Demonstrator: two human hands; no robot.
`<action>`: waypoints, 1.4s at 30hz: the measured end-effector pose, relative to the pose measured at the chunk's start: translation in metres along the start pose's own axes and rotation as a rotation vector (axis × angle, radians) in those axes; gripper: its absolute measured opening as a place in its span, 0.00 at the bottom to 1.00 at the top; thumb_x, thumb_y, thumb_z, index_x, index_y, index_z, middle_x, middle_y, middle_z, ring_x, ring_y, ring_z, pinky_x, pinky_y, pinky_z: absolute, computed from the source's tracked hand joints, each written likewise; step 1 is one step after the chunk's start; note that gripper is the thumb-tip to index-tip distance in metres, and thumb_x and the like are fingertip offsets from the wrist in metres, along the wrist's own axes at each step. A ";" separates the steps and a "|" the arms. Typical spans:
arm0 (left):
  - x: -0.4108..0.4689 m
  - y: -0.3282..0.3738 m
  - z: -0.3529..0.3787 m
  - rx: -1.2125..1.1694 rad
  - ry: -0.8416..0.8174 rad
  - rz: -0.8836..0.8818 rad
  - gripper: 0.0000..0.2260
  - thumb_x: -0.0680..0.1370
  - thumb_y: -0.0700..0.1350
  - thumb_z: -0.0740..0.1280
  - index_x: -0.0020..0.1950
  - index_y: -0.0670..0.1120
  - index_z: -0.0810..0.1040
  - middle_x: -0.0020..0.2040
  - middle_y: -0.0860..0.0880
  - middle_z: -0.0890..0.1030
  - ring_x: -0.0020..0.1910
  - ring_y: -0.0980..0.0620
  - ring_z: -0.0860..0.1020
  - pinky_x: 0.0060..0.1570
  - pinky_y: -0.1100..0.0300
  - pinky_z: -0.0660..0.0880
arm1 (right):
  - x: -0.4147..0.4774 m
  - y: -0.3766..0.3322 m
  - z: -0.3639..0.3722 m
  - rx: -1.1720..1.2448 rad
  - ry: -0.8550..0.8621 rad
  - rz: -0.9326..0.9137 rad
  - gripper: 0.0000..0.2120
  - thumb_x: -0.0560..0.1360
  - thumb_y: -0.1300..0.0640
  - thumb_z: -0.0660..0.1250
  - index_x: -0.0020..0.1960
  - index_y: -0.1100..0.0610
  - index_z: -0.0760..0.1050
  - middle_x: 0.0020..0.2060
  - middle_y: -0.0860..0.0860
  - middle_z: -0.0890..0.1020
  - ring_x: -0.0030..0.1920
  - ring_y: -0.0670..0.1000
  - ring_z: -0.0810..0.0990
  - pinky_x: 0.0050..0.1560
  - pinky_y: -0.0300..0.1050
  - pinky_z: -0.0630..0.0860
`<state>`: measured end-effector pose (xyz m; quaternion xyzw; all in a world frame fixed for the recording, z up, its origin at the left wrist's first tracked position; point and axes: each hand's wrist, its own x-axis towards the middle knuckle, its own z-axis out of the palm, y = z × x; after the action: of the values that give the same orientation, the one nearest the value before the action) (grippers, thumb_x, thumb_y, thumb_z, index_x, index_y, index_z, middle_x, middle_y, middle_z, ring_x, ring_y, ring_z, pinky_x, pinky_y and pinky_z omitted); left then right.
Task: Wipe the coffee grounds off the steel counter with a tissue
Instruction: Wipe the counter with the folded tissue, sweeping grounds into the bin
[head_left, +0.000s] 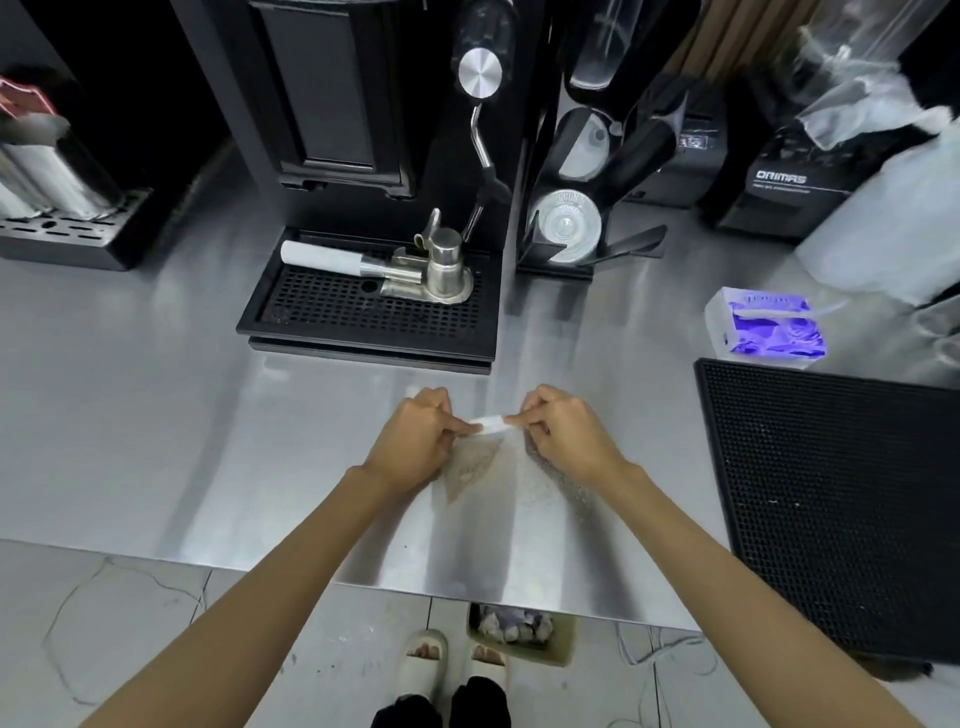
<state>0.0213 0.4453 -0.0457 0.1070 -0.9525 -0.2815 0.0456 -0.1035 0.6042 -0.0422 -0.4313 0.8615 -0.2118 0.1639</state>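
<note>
A small folded white tissue (492, 422) is stretched between both hands just above the steel counter (208, 441). My left hand (415, 441) pinches its left end and my right hand (566, 434) pinches its right end, fingers curled. Below and between the hands a patch of brownish coffee grounds (498, 473) lies scattered on the counter, spreading toward the right forearm.
A black espresso machine with drip tray (363, 312) and a steel portafilter (410, 270) stands behind the hands. A purple tissue pack (763, 327) lies at the right, above a black rubber bar mat (841, 499). A waste bin (519, 631) sits on the floor under the counter edge.
</note>
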 end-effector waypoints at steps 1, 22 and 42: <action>-0.005 -0.001 0.000 -0.006 -0.022 0.017 0.16 0.71 0.30 0.64 0.50 0.46 0.83 0.36 0.44 0.72 0.40 0.42 0.76 0.40 0.62 0.69 | -0.009 -0.002 0.003 0.014 0.001 -0.003 0.17 0.74 0.68 0.60 0.55 0.55 0.80 0.47 0.54 0.79 0.44 0.53 0.79 0.50 0.43 0.76; -0.066 -0.012 -0.016 -0.030 0.194 -0.376 0.12 0.73 0.33 0.65 0.52 0.44 0.83 0.37 0.39 0.77 0.38 0.39 0.77 0.40 0.57 0.72 | 0.057 -0.058 0.028 0.031 -0.193 -0.244 0.18 0.72 0.71 0.61 0.50 0.53 0.83 0.44 0.51 0.80 0.46 0.51 0.77 0.42 0.42 0.72; -0.038 0.072 0.036 -0.168 0.022 -0.342 0.13 0.75 0.39 0.63 0.57 0.48 0.80 0.46 0.41 0.79 0.45 0.42 0.78 0.47 0.56 0.74 | 0.000 0.024 -0.022 0.048 -0.211 -0.146 0.20 0.69 0.74 0.61 0.46 0.54 0.84 0.42 0.47 0.78 0.43 0.48 0.79 0.49 0.46 0.78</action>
<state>0.0398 0.5324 -0.0374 0.2661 -0.8931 -0.3623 0.0163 -0.1300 0.6219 -0.0354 -0.5087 0.8006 -0.1969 0.2481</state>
